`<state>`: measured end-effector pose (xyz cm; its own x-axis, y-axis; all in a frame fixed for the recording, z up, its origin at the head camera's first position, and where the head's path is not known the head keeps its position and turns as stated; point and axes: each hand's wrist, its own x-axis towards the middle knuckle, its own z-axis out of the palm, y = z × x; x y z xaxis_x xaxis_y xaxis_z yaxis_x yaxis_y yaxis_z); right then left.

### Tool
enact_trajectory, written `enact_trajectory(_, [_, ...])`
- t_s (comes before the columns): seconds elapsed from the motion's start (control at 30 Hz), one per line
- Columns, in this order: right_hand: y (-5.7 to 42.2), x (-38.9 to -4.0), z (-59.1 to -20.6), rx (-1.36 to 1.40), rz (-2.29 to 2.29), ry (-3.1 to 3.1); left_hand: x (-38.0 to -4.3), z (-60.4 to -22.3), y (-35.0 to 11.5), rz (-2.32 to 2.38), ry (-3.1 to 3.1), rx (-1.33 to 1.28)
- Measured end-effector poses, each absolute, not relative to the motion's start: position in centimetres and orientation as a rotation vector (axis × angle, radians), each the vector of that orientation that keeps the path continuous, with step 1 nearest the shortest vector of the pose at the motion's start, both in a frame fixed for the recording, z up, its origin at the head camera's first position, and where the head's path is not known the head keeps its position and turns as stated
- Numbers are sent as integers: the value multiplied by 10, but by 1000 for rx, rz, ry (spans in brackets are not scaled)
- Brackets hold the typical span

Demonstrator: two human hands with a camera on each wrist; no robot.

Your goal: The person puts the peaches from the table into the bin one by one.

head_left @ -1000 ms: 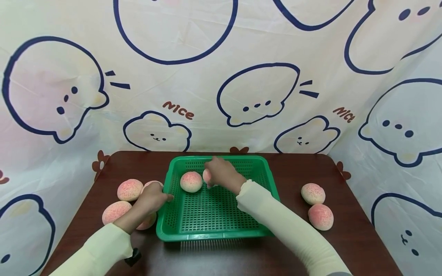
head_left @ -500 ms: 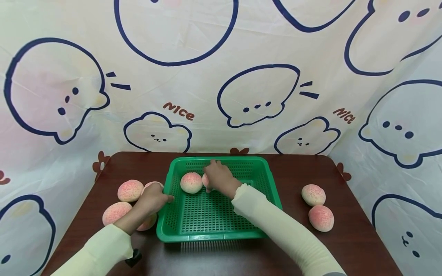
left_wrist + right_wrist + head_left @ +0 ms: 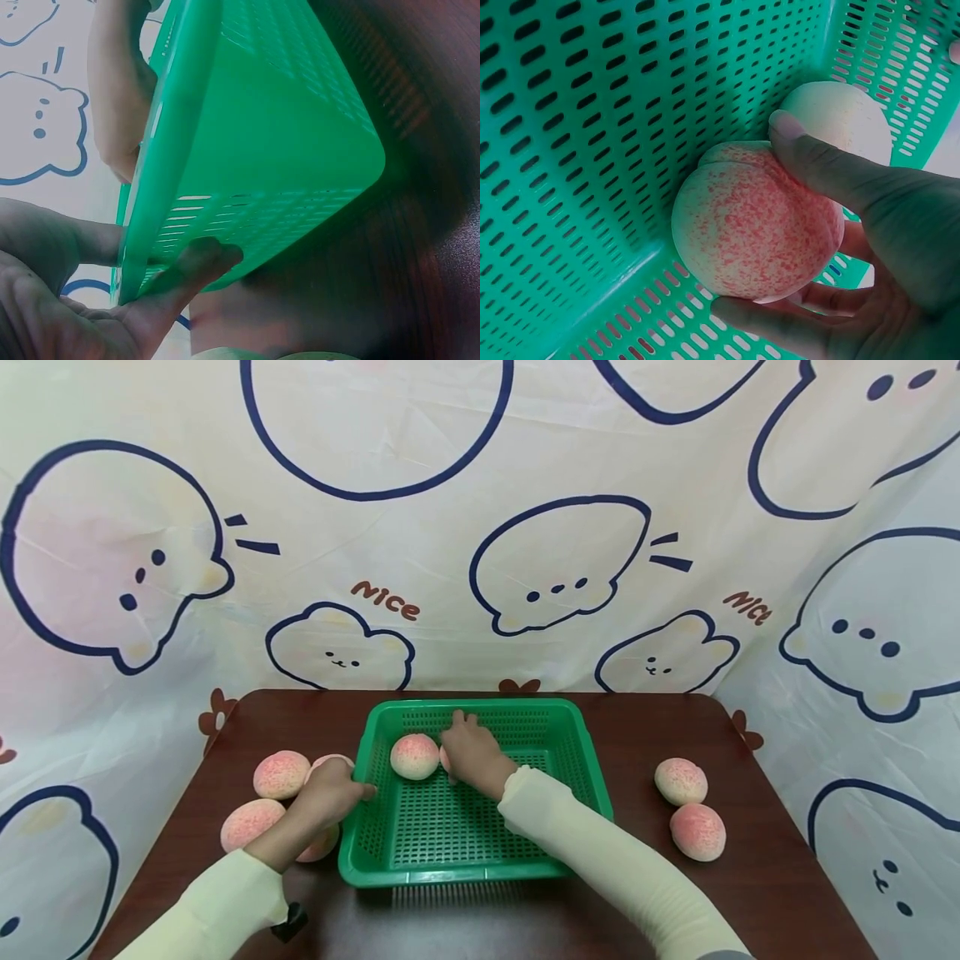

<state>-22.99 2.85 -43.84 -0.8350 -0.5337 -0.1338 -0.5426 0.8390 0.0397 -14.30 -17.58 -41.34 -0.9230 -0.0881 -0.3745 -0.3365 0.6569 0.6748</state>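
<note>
A green plastic basket (image 3: 480,878) with slotted walls sits mid-table. My left hand (image 3: 330,795) grips its left rim, the thumb (image 3: 210,259) against the outside of the wall in the left wrist view. Inside the basket, my right hand (image 3: 474,756) holds a pink-speckled peach (image 3: 757,221), thumb on one side and fingers curled round the other. From the head view that peach is mostly hidden behind the hand. A second, paler peach (image 3: 415,757) lies just left of it in the basket, near the far left corner.
Several peaches (image 3: 253,823) lie on the dark wooden table (image 3: 450,935) left of the basket, partly behind the left hand and forearm. To the right are an upper peach (image 3: 681,781) and a redder peach (image 3: 698,832). A cartoon-printed cloth (image 3: 442,543) hangs behind the table.
My right hand has shifted slightly nearer and lower inside the basket, its peach beside the other one. The left hand keeps its grip on the rim.
</note>
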Motion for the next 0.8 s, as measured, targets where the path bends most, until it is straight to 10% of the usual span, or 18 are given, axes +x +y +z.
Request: enact_trajectory(0.8, [35,-227,-442,-853,63,2937,-143,-413,-175,1114,2582,-346])
